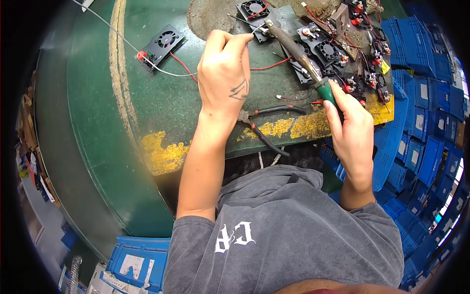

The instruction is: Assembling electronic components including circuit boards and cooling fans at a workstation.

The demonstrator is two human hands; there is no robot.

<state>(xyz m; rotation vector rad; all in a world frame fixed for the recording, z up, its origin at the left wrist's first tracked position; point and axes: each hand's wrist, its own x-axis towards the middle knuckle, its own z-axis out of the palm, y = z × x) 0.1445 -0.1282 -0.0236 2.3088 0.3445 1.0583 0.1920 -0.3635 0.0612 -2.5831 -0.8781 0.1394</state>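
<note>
Blue crates point(410, 43), contents unclear, held soldering iron point(299, 55)

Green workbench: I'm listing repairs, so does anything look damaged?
Yes: the yellow paint along the near edge of the workbench is patchy, with green showing between the remaining areas, so it looks worn.

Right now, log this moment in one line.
left fingers: pinching thin wire | right fingers: gripping iron, tip near fan | pliers: on table, unheld
</note>
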